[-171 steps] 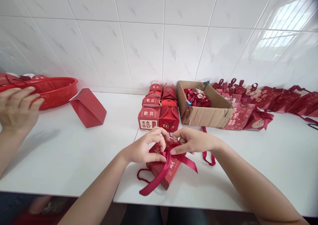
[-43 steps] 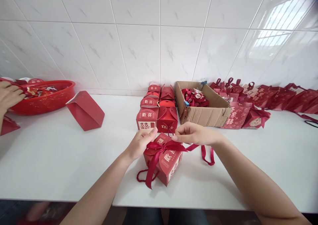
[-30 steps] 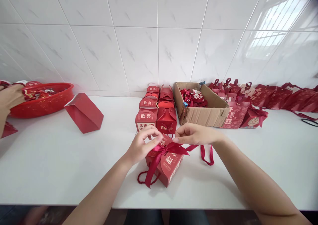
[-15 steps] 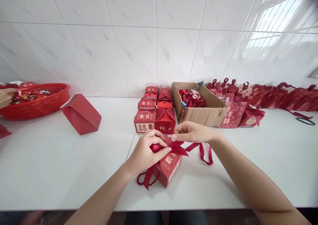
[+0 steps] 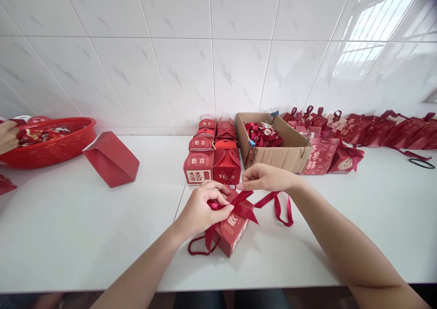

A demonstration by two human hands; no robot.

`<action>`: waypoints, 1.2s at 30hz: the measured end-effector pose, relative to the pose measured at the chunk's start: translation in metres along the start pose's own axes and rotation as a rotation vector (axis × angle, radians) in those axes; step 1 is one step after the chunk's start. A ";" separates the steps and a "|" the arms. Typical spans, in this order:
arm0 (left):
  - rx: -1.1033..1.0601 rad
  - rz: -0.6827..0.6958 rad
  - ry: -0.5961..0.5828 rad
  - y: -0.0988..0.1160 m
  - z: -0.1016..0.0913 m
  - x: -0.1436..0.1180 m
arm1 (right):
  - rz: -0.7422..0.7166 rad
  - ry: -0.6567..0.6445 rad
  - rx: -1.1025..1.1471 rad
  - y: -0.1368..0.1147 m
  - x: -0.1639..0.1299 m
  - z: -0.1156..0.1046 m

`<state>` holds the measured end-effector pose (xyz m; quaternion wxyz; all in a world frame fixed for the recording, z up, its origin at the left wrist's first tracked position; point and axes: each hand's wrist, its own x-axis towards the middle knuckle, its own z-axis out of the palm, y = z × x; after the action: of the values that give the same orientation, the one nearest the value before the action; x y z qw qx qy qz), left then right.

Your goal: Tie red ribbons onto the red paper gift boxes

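Note:
In the head view, a red gift box [image 5: 229,236] with white characters lies in front of me, a dark red satin ribbon [image 5: 246,212] across its top. My left hand [image 5: 208,205] rests over the box, thumb and fingers pinching the ribbon at its knot. Just past the far end of the box, my right hand [image 5: 266,180] is closed, its thumb and fingertip at a thin dark red cord loop that looks like a handle. Another braided cord handle [image 5: 200,253] sticks out at the near left. A loose ribbon [image 5: 288,215] trails on the table to the right.
Two rows of red boxes [image 5: 199,163] stand ahead, beside a cardboard box [image 5: 283,156] of ribbons. Several red bags [image 5: 358,131] line the wall at right. At left are a tilted red box [image 5: 112,159], a red basin [image 5: 51,149] and another person's hand [image 5: 8,136].
My left fingers have shifted slightly at the knot, and the ribbon tails lie a little differently. My right hand has barely moved. The other person's hand at the basin has shifted slightly.

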<state>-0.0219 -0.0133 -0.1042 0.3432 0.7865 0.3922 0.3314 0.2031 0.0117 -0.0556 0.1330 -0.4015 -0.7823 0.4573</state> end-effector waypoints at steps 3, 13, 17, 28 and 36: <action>0.001 0.014 0.010 -0.001 0.000 0.000 | -0.007 0.032 0.017 0.000 0.002 0.003; -0.072 -0.015 0.039 -0.001 0.003 -0.001 | 0.066 0.058 -0.258 -0.010 -0.034 -0.011; -0.057 0.009 0.054 -0.001 0.003 0.000 | 0.164 -0.135 -0.368 -0.019 -0.035 -0.001; -0.046 0.005 0.050 -0.002 0.003 0.002 | 0.130 -0.155 -0.293 -0.027 -0.027 0.018; 0.037 -0.038 0.055 -0.004 0.003 0.005 | 0.086 -0.207 -0.294 -0.031 -0.027 0.028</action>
<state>-0.0183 -0.0082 -0.1077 0.3238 0.7758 0.4224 0.3391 0.1888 -0.0333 -0.0408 -0.0282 -0.4005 -0.8324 0.3821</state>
